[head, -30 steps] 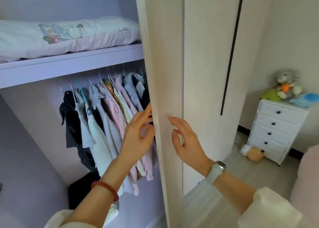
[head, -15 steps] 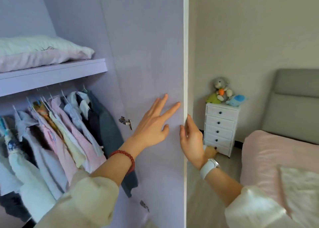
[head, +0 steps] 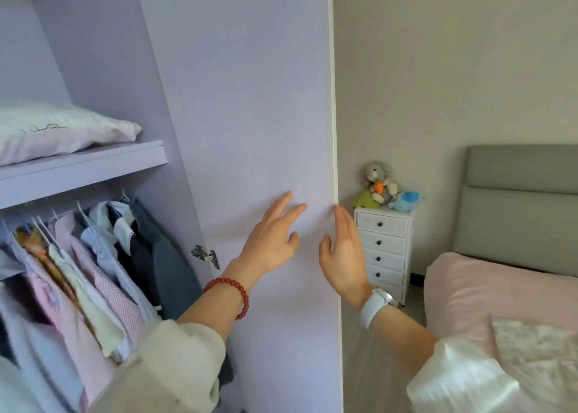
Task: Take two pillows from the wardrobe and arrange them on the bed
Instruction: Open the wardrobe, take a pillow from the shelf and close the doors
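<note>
A white and pale pink pillow (head: 59, 131) lies on the wardrobe's upper shelf (head: 93, 165) at the left. The lilac wardrobe door (head: 250, 106) stands swung wide open in the middle. My left hand (head: 272, 237), fingers spread, lies flat against the door's inner face. My right hand (head: 344, 253), open, rests at the door's outer edge, with its fingers behind that edge. The pink bed (head: 488, 290) with a grey headboard is at the right. A pale patterned cushion or cover (head: 541, 350) lies on its near corner.
Clothes (head: 87, 275) hang on a rail under the shelf. A metal hinge (head: 205, 254) sits on the door's inner side. A white drawer chest (head: 383, 250) with soft toys (head: 380, 184) on top stands between the door and the bed.
The wardrobe door has swung fully open to the right and my view turned with it. Both hands followed the door's edge; the bed has come into view.
</note>
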